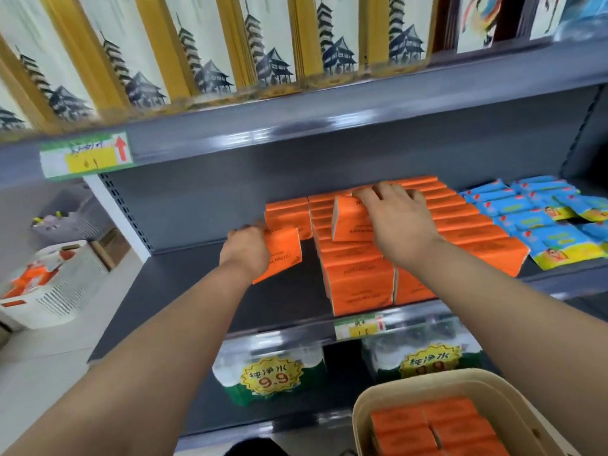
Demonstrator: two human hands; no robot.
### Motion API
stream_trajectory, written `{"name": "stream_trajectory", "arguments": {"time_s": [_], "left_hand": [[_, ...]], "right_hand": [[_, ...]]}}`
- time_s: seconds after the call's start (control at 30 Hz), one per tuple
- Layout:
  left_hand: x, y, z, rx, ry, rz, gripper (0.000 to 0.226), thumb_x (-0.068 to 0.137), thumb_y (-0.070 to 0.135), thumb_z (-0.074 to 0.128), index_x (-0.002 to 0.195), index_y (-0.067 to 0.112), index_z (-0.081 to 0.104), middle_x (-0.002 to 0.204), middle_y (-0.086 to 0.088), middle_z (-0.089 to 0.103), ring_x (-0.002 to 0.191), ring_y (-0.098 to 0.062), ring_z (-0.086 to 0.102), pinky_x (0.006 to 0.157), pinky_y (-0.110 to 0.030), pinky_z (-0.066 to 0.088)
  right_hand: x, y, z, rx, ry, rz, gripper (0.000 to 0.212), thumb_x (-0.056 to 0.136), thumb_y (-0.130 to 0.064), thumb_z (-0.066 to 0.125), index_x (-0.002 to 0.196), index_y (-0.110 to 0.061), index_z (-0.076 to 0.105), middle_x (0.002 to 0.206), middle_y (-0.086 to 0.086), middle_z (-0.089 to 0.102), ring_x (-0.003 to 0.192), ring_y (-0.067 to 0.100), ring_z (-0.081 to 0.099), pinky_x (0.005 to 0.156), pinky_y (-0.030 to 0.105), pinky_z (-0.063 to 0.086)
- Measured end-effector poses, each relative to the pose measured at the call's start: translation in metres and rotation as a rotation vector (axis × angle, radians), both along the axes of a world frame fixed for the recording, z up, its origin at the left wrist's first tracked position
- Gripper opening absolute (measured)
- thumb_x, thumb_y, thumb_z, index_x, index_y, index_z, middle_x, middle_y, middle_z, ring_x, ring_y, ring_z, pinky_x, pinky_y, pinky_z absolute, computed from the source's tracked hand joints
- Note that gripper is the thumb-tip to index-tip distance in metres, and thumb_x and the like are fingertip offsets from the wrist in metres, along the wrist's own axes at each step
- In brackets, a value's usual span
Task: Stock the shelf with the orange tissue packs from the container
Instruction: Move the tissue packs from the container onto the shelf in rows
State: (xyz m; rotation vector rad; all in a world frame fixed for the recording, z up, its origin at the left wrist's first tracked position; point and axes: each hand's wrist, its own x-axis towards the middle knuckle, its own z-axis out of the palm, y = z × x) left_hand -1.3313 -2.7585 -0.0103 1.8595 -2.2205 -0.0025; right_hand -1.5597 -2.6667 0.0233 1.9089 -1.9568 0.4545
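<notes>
Grey metal shelf (204, 291), seen from the wearer's head, with the level above it carrying tall yellow-edged boxes (204, 44) printed with pagoda drawings. The right-hand part of the shelf holds rows of orange tissue packs (460, 218) standing close together from the back panel to the front edge; blue sachets (539, 218) lie just beside them on the right. Below the shelf stand shrink-wrapped bottle packs (269, 376) bearing yellow starburst labels. A beige container (360, 422) at the lower right holds further orange packs (444, 426) laid flat. A white basket (59, 291) with orange contents sits on the floor at the far left. Both forearms reach over the shelf. The left hand (246, 248) has its grip closed on the end of a tilted pack (284, 255), which is held at the left of the rows, in front of a short stack, above bare shelf. The right hand (398, 218) lies over the middle rows, its grip curled round a raised pack (348, 222) whose white end faces left, resting slantwise on the packs beneath. Price tags (87, 156) are clipped to the shelf edges.
</notes>
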Motion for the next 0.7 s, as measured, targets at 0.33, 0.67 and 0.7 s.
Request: {"name": "stream_trajectory", "arguments": {"time_s": [0.33, 0.67, 0.7], "left_hand": [[-0.029, -0.082, -0.031, -0.043, -0.040, 0.000, 0.059, 0.082, -0.004, 0.043, 0.135, 0.023, 0.046, 0.122, -0.008, 0.054, 0.115, -0.031, 0.040, 0.092, -0.037, 0.040], [-0.039, -0.096, -0.048, -0.045, 0.166, -0.028, 0.062, 0.077, -0.014, 0.041, 0.131, 0.016, 0.052, 0.128, -0.012, 0.036, 0.121, -0.030, 0.035, 0.100, -0.038, 0.044], [-0.038, -0.095, -0.048, -0.033, 0.184, -0.031, 0.062, 0.077, -0.014, 0.042, 0.131, 0.015, 0.051, 0.128, -0.012, 0.036, 0.121, -0.030, 0.035, 0.100, -0.038, 0.044]], "right_hand": [[-0.014, -0.067, -0.011, 0.095, -0.064, 0.043, 0.063, 0.084, -0.002, 0.043, 0.141, -0.026, 0.034, 0.128, 0.006, 0.046, 0.123, 0.028, 0.039, 0.098, 0.044, 0.032], [-0.011, -0.075, -0.011, 0.101, -0.050, 0.071, 0.063, 0.085, -0.004, 0.045, 0.143, -0.027, 0.033, 0.129, 0.005, 0.045, 0.123, 0.027, 0.038, 0.098, 0.042, 0.031], [-0.009, -0.074, -0.009, 0.103, -0.057, 0.070, 0.064, 0.085, -0.004, 0.046, 0.143, -0.028, 0.033, 0.130, 0.004, 0.045, 0.124, 0.027, 0.038, 0.099, 0.042, 0.031]]}}
